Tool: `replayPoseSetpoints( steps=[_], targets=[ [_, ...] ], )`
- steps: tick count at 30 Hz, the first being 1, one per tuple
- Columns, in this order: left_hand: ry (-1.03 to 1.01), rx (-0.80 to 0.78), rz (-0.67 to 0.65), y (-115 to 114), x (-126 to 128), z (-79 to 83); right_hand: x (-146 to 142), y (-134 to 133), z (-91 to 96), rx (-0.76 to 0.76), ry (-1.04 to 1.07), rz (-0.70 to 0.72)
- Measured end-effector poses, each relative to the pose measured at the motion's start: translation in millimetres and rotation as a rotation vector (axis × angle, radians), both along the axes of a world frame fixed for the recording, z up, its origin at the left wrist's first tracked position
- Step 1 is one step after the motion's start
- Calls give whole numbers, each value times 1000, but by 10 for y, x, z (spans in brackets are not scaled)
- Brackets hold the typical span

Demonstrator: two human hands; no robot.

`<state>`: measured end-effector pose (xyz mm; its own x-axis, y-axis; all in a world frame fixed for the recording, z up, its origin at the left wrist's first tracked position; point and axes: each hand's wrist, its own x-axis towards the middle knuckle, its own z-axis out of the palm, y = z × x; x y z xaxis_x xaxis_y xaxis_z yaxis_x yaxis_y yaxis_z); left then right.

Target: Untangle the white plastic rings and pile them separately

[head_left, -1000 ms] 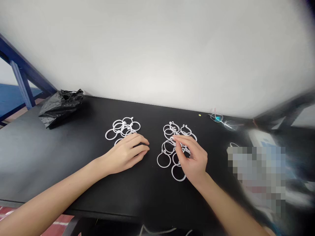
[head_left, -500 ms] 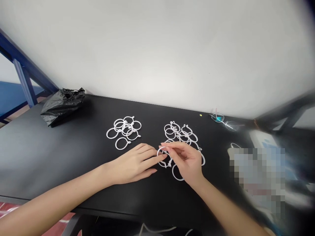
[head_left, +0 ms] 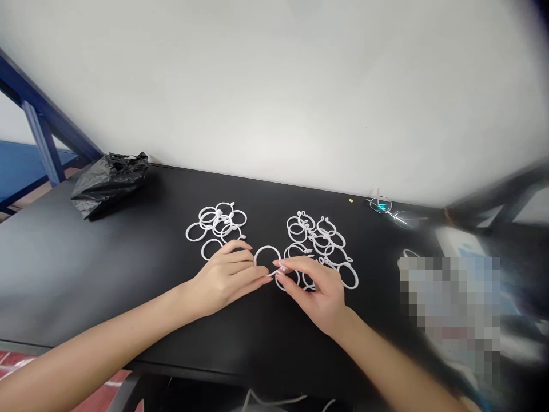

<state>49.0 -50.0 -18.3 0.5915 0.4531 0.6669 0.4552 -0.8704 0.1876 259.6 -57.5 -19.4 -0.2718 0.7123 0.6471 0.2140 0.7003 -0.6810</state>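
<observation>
White plastic ring was pinched by its small stem between the thumb and fingertips of my right hand; I could not tell whether its hoop touched the black surface or hung just above it. It sat between two loose piles. My left hand lay with its fingers together, gripping nothing, tips just beside the stem. The left pile of rings was near that hand, and the right pile of rings lay partly behind my right hand. A tight pinch at the stem seemed safest, keeping the hoop clear of neighbouring rings.
</observation>
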Motion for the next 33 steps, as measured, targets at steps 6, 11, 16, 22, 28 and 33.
replayPoseSetpoints(
  steps=[6,11,16,22,28,33],
  targets=[
    [-14,-140,166,-5,-10,7,-16,-13,14,-6,50,0],
    [-21,-389,41,-9,-26,25,-3,-16,36,-24,46,54],
    [-83,-599,-9,-14,-39,40,17,-1,32,-23,44,92],
    [-79,-569,-3,-3,-48,67,71,29,44,9,-21,130],
    [-69,-534,15,8,-69,61,103,37,-2,97,-81,143],
    [-55,-594,18,5,-71,59,101,36,-22,110,-69,144]
  ],
)
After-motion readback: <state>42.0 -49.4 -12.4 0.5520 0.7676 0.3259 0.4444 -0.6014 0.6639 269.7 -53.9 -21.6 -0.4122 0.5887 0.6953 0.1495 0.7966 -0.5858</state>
